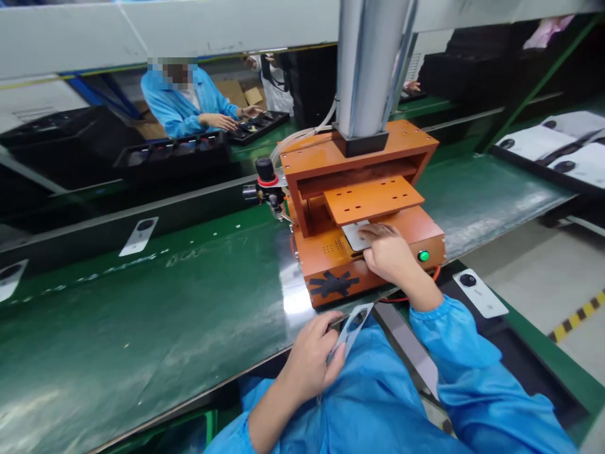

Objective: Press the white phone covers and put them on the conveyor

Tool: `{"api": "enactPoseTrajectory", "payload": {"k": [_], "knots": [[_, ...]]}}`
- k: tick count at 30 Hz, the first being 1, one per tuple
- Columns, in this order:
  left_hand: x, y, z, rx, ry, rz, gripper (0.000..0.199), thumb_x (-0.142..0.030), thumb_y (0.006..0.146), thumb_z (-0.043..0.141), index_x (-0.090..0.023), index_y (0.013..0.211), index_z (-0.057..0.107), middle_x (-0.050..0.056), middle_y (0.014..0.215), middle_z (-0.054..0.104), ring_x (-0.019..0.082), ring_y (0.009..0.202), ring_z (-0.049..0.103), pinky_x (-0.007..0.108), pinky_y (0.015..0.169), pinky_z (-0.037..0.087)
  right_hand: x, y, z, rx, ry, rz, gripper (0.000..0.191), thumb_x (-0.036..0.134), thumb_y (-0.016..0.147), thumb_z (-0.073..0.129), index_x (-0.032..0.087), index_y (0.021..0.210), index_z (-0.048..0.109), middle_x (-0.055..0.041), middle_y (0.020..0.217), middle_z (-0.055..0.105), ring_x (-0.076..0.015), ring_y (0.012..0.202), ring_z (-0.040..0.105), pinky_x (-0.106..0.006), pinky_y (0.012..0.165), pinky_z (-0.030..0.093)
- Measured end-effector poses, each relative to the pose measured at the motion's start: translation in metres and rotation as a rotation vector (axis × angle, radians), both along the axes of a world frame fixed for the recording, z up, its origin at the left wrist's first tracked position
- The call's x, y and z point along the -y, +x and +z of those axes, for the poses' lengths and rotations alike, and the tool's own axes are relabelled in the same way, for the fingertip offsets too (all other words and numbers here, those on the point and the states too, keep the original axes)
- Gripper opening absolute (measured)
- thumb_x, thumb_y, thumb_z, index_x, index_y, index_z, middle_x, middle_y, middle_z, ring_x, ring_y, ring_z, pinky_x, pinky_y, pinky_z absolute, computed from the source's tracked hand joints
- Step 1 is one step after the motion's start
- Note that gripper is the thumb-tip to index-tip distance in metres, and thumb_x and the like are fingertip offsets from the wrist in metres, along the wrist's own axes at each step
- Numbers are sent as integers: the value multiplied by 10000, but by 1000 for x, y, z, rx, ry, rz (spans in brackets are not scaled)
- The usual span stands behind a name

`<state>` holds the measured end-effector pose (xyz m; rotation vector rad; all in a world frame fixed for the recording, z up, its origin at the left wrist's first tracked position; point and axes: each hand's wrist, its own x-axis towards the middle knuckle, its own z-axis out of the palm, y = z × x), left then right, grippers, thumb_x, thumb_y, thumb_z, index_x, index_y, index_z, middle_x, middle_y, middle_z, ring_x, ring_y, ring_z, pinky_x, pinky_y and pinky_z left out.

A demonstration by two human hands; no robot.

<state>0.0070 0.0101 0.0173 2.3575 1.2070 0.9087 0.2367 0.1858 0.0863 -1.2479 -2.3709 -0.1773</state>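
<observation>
My left hand is closed around a white phone with a round dark camera area. It holds the phone tilted, close to my body and in front of the bench edge. My right hand reaches into an orange press. Its fingers are bent over a second phone, white with a dark edge, lying on the press bed. Above that phone is a flat orange press plate, apart from it. The fingertips and part of the phone are hidden.
A green button glows on the press front. White phones lie along the green belt; another phone rests on a black tray at right. An air regulator stands beside the press. A co-worker handles trays opposite.
</observation>
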Motion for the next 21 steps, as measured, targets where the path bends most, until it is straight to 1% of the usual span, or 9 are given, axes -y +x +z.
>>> {"api": "enactPoseTrajectory", "payload": {"k": [2,4,7,9,11,14,18,20,21], "knots": [[-5,4,-2,-93,80,-3,136,-196,961,539,-180,830,576,191,1497,543,289,1142,657,439,936,565,14,4,-15,-113,83,-6,464,119,858,495,131,1291,661,-169,1397,631,-325,1311,566,-515,1157,406],[-10,6,-4,-158,110,17,150,-183,968,525,-182,823,564,201,1606,432,276,1085,679,435,889,579,37,15,-37,-289,182,-87,457,133,912,481,177,1346,616,-155,1381,624,-305,1303,561,-523,1130,425],[-15,7,-7,-234,113,59,186,-170,985,496,-185,807,550,210,1679,302,228,918,699,414,791,588,72,42,-75,-533,268,-293,352,161,952,492,209,1266,645,-124,1152,669,-277,1120,620,-490,990,521],[-18,8,-9,-297,136,80,222,-171,991,487,-190,775,532,209,1685,287,197,784,678,406,714,577,87,62,-97,-578,265,-404,342,165,959,490,202,1258,652,-117,1092,654,-269,1047,619,-485,945,543],[-19,9,-11,-335,167,98,236,-179,987,495,-194,754,520,204,1679,304,182,709,651,398,665,558,93,78,-111,-554,259,-476,400,159,960,479,195,1329,630,-127,1115,634,-271,1046,606,-493,949,543],[-18,11,-14,-347,198,121,228,-191,980,509,-198,753,519,193,1665,342,178,685,640,381,640,535,86,94,-118,-480,232,-503,498,130,953,445,200,1428,580,-131,1126,601,-272,1071,584,-492,974,536],[-19,11,-10,-348,188,153,247,-206,984,503,-205,738,498,172,1605,459,149,600,606,352,578,500,74,106,-112,-451,192,-485,531,103,941,400,221,1417,600,-119,1086,593,-266,1047,580,-479,962,540],[-19,9,-5,-284,151,138,243,-216,988,506,-205,745,502,161,1547,531,150,617,628,341,583,507,81,105,-106,-513,175,-469,474,141,956,431,227,1380,623,-117,1087,599,-265,1031,589,-476,950,541],[-17,8,-2,-216,128,115,220,-219,990,507,-202,771,525,158,1501,570,169,688,667,338,622,530,90,100,-104,-570,151,-444,435,174,963,466,231,1363,626,-113,1088,604,-259,1006,598,-464,926,548]]}}
